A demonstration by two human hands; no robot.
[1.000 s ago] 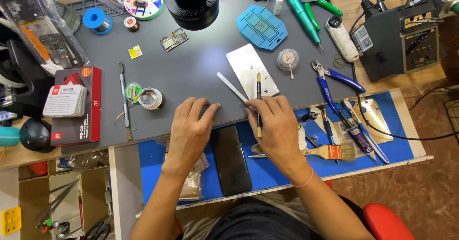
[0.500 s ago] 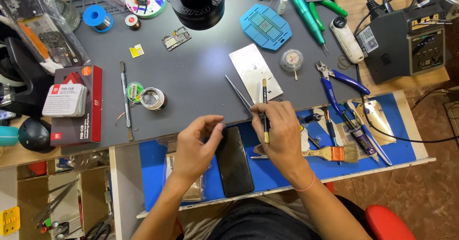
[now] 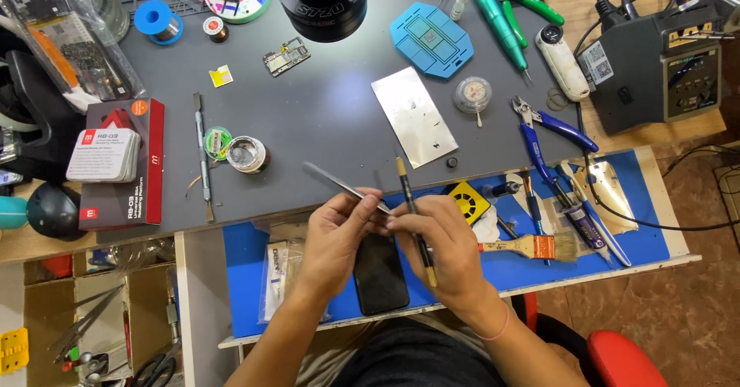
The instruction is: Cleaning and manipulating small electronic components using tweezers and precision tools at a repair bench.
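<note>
Left hand (image 3: 337,237) is curled around the top end of a black phone (image 3: 380,274), fingers closed on its edge, near the middle of the view just below centre. From between the two hands a thin metal pry tool (image 3: 333,183) sticks out toward ten o'clock; which fingers pinch it cannot be told. Right hand (image 3: 439,242), touching the left at three o'clock of it, is closed on a slim pen-like tool (image 3: 412,217) with a dark shaft and tan ends, which runs from about twelve o'clock down to six across the fingers. The phone lies lengthwise on a blue mat (image 3: 247,279), its lower end pointing to six o'clock toward the person's body.

Farther left, at nine o'clock of the hands, a red box (image 3: 123,163) carries a white packet. At eleven o'clock a small open round tin (image 3: 248,154) sits on the grey work mat (image 3: 324,102). At one o'clock lies a shiny metal plate (image 3: 414,116). At three o'clock a paint brush (image 3: 532,247) rests on the blue mat, with blue-handled pliers (image 3: 547,129) beyond it at two o'clock.
</note>
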